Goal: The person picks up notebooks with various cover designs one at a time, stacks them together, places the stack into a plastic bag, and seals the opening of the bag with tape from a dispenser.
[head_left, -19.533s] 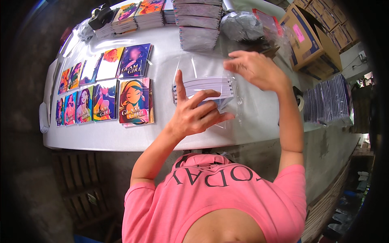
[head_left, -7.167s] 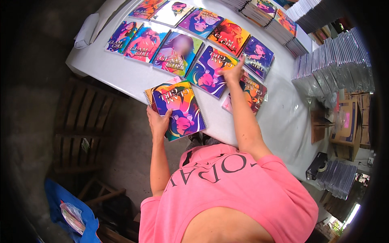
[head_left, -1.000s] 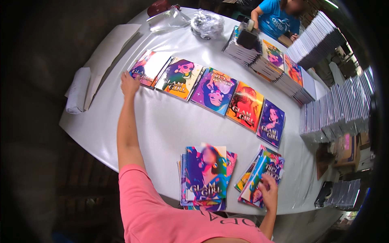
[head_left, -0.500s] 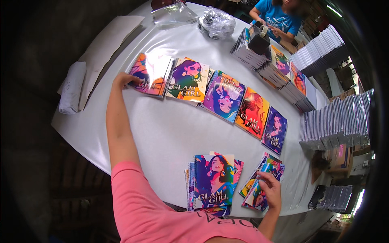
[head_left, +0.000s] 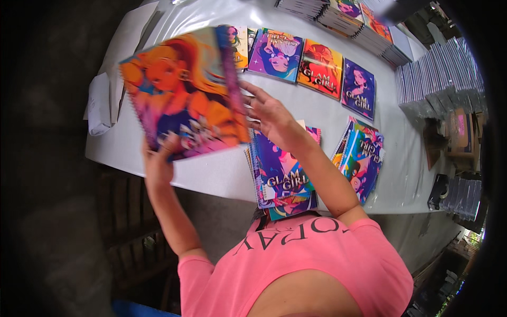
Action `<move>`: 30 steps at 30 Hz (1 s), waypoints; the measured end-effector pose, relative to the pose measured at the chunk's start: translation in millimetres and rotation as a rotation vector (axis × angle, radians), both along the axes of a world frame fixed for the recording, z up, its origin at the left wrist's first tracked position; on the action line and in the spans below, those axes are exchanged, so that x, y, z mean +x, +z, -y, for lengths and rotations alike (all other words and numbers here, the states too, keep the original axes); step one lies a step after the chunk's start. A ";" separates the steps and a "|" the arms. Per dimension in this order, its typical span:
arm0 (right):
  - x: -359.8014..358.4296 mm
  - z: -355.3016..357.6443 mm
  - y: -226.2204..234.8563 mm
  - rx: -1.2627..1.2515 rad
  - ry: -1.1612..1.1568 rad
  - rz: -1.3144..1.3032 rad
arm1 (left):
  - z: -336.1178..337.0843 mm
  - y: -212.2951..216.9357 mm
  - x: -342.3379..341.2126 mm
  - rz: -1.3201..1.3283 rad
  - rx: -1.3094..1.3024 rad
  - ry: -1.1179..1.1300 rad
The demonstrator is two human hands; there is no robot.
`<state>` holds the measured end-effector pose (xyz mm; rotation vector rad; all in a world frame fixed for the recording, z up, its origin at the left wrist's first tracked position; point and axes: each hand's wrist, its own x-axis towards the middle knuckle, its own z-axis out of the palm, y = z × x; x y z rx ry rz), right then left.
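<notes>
My left hand point(head_left: 160, 161) grips a spiral notebook point(head_left: 182, 95) by its lower edge, thumb on the front cover. The notebook is raised above the table and tilted, its orange-and-purple cover showing a figure with a ponytail. Its right side is blurred. Beside that side is my right hand point(head_left: 274, 119), fingers apart and holding nothing; whether the fingertips touch it, I cannot tell. Under my right forearm lies a pile of spiral notebooks point(head_left: 274, 164). A smaller overlapping pile of notebooks point(head_left: 364, 153) sits to its right.
Across the white table point(head_left: 211, 182) runs a row with a purple notebook point(head_left: 274, 55), an orange notebook point(head_left: 320, 68) and a dark blue notebook point(head_left: 359, 87). Tall notebook stacks point(head_left: 438, 76) stand at the right. A white roll point(head_left: 99, 105) lies at the left edge.
My left hand has lifted the notebook from the row's left end and brought it nearer. My right hand has left the small right pile and moved left to the notebook. The view has shifted.
</notes>
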<state>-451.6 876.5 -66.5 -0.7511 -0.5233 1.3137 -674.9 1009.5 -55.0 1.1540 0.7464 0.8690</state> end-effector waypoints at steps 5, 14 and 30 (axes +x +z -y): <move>21.0 103.2 35.3 -0.121 -0.212 0.428 | 134.2 -27.0 37.0 0.002 -0.195 -0.063; 91.4 350.1 2.7 -0.153 -0.857 0.245 | 194.0 -58.5 50.1 0.250 -0.490 -0.098; 98.1 358.7 -6.0 -0.125 -0.813 0.138 | 204.4 -43.5 48.0 0.398 -0.438 -0.114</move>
